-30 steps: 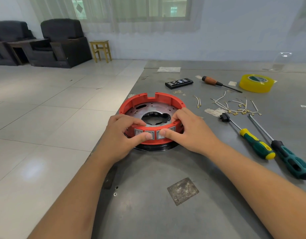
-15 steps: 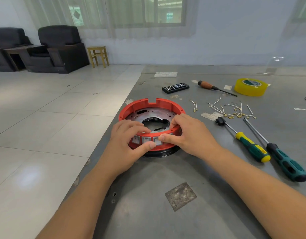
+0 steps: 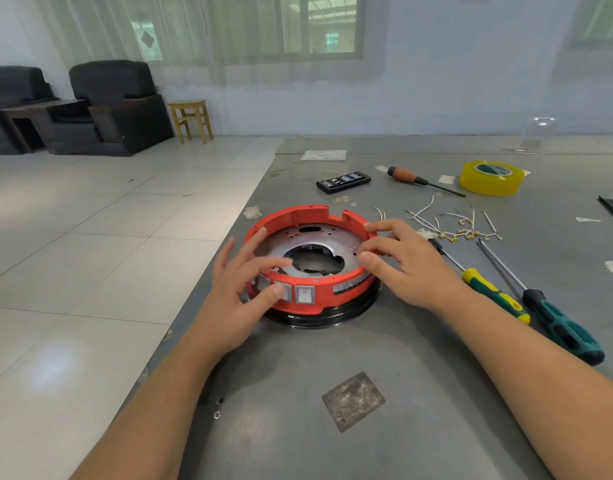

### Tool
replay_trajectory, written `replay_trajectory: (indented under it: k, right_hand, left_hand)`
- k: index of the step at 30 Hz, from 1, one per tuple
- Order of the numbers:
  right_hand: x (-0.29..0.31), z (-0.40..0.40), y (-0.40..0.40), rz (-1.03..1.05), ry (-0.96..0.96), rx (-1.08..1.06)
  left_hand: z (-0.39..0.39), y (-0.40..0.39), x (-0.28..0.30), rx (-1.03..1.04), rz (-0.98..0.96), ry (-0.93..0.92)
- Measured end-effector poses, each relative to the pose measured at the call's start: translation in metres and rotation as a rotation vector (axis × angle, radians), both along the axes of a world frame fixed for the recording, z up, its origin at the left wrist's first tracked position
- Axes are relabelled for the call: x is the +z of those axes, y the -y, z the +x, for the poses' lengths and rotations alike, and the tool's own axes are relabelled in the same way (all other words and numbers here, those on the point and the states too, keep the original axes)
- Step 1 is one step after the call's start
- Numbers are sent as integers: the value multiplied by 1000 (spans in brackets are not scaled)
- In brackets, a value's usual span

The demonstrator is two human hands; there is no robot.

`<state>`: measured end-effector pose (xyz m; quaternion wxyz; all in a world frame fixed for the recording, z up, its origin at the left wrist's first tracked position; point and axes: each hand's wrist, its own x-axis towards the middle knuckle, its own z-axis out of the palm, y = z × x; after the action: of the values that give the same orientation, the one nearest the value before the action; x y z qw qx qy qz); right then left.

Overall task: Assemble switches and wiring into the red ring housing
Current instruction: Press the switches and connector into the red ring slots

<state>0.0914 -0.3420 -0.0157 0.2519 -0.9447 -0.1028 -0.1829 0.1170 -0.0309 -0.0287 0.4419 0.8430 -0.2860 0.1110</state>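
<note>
red ring housing (image 3: 313, 299) sits near the table's left edge, switches (image 3: 304, 294) already seated; loose wires (image 3: 452, 225) remain far right. left hand (image 3: 241, 292) spread, thumb on a switch; right hand (image 3: 400, 263) loosely open, fingertips on the rim.

Black armchairs (image 3: 114, 105), yellow stool (image 3: 191, 119) — pale, seemingly tiled floor (image 3: 90, 237).
</note>
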Motion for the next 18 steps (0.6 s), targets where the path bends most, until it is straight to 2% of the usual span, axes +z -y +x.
replay_trajectory:
  k: [4,6,8,11,13,15,18]
  right_hand:
    - [5,-11,-11,-148,98,17]
    - [6,-18,-32,-180,200,-20]
    - [6,-23,-53,-199,314,-42]
    - [6,-23,-62,-44,373,101]
    - [11,-18,-53,77,414,73]
    - [20,-6,-38,186,361,-99]
    - [27,17,-15,220,3,-264]
  left_hand:
    - [-6,3,3,157,26,131]
    - [-16,11,4,138,30,157]
    - [-25,19,2,88,123,135]
    - [-25,20,3,72,202,20]
    - [-21,15,5,55,207,-8]
    - [-18,11,7,25,221,21]
    - [-15,5,7,-74,181,-9]
